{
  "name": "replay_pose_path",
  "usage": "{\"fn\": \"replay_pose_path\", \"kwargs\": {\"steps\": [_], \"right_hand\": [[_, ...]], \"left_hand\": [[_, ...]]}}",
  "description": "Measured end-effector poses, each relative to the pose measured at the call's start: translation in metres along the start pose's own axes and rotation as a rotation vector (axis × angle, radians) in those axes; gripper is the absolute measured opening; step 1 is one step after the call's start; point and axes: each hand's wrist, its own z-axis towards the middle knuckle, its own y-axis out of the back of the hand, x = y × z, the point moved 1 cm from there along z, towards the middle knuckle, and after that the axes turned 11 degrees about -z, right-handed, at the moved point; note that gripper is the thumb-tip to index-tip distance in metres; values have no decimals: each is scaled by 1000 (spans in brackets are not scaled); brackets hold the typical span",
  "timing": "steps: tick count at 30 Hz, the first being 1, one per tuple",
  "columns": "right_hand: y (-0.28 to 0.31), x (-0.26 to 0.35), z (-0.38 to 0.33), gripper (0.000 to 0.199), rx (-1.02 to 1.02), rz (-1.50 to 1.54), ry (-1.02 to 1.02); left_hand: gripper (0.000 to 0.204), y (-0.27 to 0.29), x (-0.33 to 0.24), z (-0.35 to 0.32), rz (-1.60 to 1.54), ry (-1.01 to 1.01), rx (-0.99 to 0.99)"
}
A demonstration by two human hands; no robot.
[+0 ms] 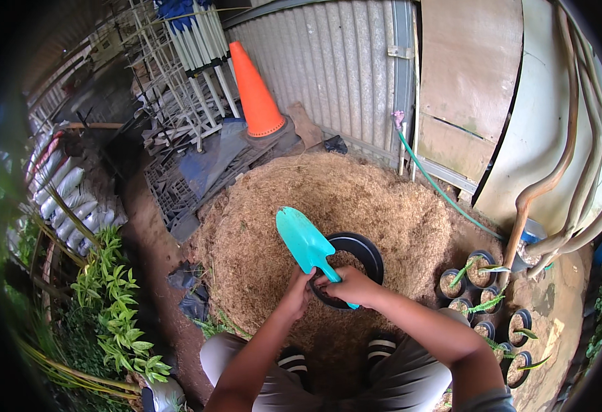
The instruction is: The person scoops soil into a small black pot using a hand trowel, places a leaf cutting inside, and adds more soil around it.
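A turquoise hand trowel [303, 238] is tilted with its blade pointing up and left, over the left side of a black plant pot [376, 259]. My right hand [353, 286] is closed around the trowel's handle, above the pot. At the pot's left rim, my left hand [297, 294] appears to grip the edge just below the trowel blade; its fingertips are partly hidden. Brown loose material shows inside the pot. The pot rests on a wide heap of light brown, fibrous material [404, 196] in front of my legs.
To the right are several small potted plants [480, 271] and twisting woody stems [544, 182]. An orange traffic cone [255, 96] stands behind the heap near a corrugated wall [321, 62]. A green hose [438, 187] runs at back right; leafy plants [112, 302] and stacked bags [74, 199] are left.
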Motion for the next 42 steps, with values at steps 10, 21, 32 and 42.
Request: {"fn": "replay_pose_path", "kwargs": {"steps": [10,21,32,42], "right_hand": [[92,4,-20,32,-74,253,60],[198,-77,-46,16,-1036,-506,-119],[86,-7,-34,22,-340,21,-244],[64,-2,-30,27,-24,38,-288]], "left_hand": [[67,6,0,8,56,43,-127],[85,-14,-75,-23,-120,-46,-287],[101,8,-51,-14,-169,-94,-380],[114,2,-61,-35,-218,-71,-403]]}}
